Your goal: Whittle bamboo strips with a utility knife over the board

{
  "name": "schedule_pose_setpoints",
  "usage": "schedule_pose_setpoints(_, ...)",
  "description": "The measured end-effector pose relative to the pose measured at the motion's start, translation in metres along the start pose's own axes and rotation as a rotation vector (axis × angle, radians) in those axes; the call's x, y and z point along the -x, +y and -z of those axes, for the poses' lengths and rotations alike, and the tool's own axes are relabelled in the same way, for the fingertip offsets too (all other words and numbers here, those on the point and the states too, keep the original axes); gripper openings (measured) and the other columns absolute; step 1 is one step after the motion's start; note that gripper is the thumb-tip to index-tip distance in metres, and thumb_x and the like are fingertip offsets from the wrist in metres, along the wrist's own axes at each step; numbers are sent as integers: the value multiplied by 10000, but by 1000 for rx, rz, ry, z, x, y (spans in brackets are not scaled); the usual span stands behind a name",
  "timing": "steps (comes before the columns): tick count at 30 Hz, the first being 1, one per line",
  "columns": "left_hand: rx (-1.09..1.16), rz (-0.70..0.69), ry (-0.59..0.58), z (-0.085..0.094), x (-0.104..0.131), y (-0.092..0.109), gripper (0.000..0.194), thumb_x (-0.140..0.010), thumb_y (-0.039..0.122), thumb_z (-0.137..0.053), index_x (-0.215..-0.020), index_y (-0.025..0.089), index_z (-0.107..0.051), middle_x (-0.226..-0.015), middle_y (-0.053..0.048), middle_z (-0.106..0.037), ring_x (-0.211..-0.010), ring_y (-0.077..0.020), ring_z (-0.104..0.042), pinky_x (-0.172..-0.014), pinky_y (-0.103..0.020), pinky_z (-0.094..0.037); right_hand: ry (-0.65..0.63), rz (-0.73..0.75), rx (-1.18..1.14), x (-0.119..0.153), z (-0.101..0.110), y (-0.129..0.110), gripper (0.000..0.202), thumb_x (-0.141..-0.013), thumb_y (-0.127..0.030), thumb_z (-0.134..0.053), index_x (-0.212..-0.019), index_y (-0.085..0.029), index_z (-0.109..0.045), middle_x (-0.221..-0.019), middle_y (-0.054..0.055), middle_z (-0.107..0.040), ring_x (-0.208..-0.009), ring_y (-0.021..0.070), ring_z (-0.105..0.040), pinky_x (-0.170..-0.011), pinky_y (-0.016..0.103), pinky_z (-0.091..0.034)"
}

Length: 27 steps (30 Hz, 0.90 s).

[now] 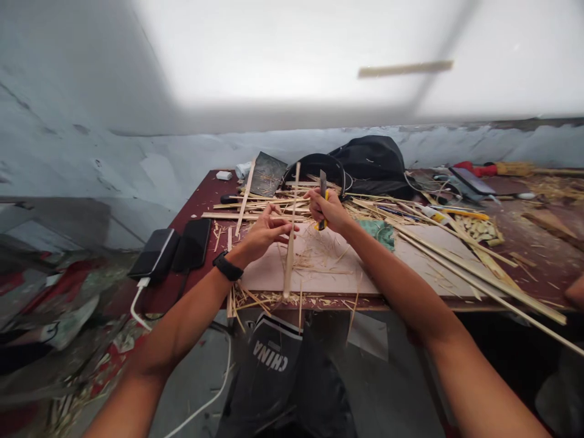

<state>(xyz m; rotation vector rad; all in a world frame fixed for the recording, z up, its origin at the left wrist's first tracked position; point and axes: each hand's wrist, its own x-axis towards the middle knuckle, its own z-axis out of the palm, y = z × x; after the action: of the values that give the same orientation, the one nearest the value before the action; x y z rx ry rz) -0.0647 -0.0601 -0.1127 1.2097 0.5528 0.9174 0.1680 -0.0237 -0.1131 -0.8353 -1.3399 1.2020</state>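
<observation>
My left hand [263,235] is closed in a pinch on a thin bamboo strip [289,263], which stands nearly lengthwise in front of me, its near end by the table's front edge. My right hand [329,210] is wrapped round a yellow utility knife [323,181], with its blade end pointing up, just right of the strip. Knife and strip look slightly apart. Beneath both hands lies a pale board [328,280] scattered with fine shavings. A dark watch [228,266] is on my left wrist.
Bamboo strips [483,267] lie across the right side and pile up behind my hands. A black bag [371,159] stands at the back. Two dark devices [194,243] lie at left, with a white cable [137,304]. Part of another person [575,292] shows at the right edge.
</observation>
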Motion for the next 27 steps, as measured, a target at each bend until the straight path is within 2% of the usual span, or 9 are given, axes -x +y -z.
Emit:
schedule_pose_setpoints(4,125,-203,260,7,-6,9,697,-757,249,-975,-1062,280,-349,-932,-11,-819,-806,-188,-796,-713,-277,-625,-142,-48,61,6,-1,-2,498,-890,-695,-771,-913,-206,-680,-541,-115,-393,-397,57,-316,-390,246,-249)
schedule_pose_setpoints(8,223,-375,485,13,-11,16,606,-835,120,-888,-1066,290,-353,-933,52,-785,-846,-148,-780,-794,-295,-637,-251,-75,177,8,2,-1,493,-904,-673,-761,-883,-182,-730,-529,-63,-513,-388,68,-352,-371,256,-254)
schedule_pose_setpoints(12,265,-462,610,20,-15,17,557,-882,39,-809,-1054,294,-345,-932,83,-745,-911,-135,-781,-839,-307,-648,-276,-98,278,6,11,-1,421,-864,-590,-834,-939,-184,-757,-553,-33,-610,-408,80,-400,-377,246,-304)
schedule_pose_setpoints(16,286,-476,659,25,-18,16,562,-881,-1,-787,-1061,294,-345,-941,85,-727,-937,-122,-781,-861,-291,-647,-277,-85,276,6,18,-5,433,-824,-549,-876,-1007,-175,-758,-757,56,-776,-435,75,-445,-377,243,-318)
schedule_pose_setpoints(19,288,-472,660,27,-20,15,578,-868,3,-803,-1060,292,-342,-951,76,-743,-880,-121,-780,-865,-305,-655,-206,-46,246,6,22,-10,408,-815,-537,-888,-945,-177,-745,-709,24,-732,-439,66,-437,-390,239,-337)
schedule_pose_setpoints(24,307,-482,738,31,-24,19,576,-895,78,-823,-1039,295,-309,-1036,22,-793,-800,-160,-806,-810,-326,-670,14,5,140,-1,40,-16,434,-753,-560,-925,-819,-215,-669,-460,-94,-466,-386,64,-372,-384,224,-306)
schedule_pose_setpoints(27,331,-477,784,35,-27,20,593,-911,70,-809,-1022,297,-272,-1055,10,-800,-768,-169,-814,-776,-332,-682,136,50,123,-7,58,-16,432,-723,-543,-942,-793,-217,-666,-495,-73,-519,-377,64,-391,-364,227,-307)
